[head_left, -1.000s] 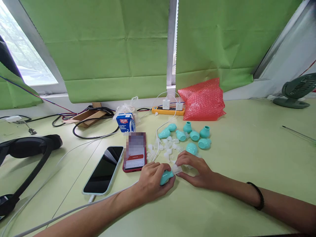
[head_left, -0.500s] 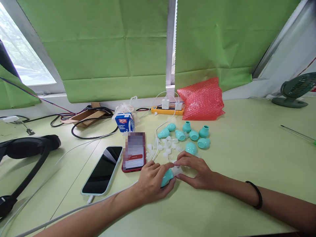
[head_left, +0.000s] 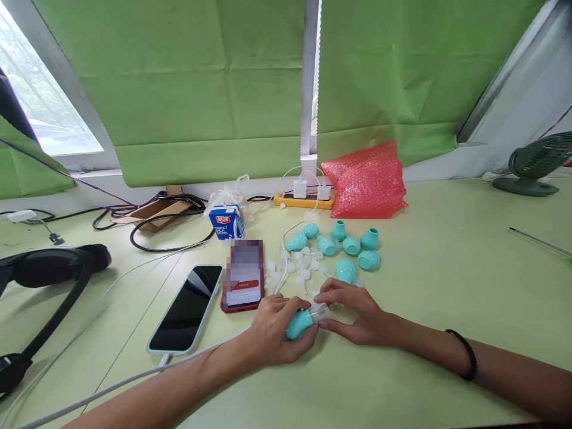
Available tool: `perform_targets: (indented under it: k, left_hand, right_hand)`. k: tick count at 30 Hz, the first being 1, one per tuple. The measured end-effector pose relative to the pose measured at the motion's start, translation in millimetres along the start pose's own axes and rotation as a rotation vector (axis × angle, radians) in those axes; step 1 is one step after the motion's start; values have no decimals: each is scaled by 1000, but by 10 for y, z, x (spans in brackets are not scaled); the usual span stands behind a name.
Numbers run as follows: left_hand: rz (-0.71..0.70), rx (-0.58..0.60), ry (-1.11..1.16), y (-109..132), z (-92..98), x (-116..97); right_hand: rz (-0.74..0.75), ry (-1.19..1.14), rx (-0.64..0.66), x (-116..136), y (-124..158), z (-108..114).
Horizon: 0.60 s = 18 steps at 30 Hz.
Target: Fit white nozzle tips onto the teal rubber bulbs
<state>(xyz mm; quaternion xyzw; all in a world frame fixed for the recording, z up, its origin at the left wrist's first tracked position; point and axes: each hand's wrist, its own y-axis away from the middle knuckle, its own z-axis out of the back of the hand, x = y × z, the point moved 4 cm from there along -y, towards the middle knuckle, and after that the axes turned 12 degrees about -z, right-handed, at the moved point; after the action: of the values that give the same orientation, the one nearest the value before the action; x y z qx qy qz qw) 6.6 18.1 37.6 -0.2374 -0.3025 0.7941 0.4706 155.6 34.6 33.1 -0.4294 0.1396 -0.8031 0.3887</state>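
My left hand [head_left: 279, 328] is closed around a turquoise squeeze bulb [head_left: 298, 325], which lies on its side with its neck pointing right. A clear plastic nozzle [head_left: 320, 311] sits at the bulb's neck. My right hand [head_left: 351, 310] has thumb and forefinger on either side of this nozzle, close against it. Just beyond my hands are several loose turquoise bulbs, among them a round one [head_left: 346, 270] and an upright one with its mouth up [head_left: 370, 238]. Small clear and whitish plastic pieces [head_left: 304, 275] lie scattered left of them.
Two phones, one dark-screened [head_left: 186, 310] and one red-cased [head_left: 243, 280], lie to the left. A white cable [head_left: 214, 347] passes beneath my left forearm. Behind are a milk carton [head_left: 227, 222], a yellow power strip [head_left: 290, 201] and red bubble wrap [head_left: 369, 185]. A screwdriver [head_left: 538, 239] lies far right.
The fingers of my right hand have shifted slightly around the nozzle, and more of the bulb and nozzle shows. My left hand keeps its hold on the bulb.
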Motion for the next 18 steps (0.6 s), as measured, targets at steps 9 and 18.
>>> perform_targets:
  k: [9, 18]
  left_hand:
    - [21, 38, 15, 10, -15, 7]
    - [48, 75, 88, -5, 12, 3]
  right_hand:
    - [-123, 1, 137, -40, 21, -45]
    - [-179, -66, 210, 21, 11, -37]
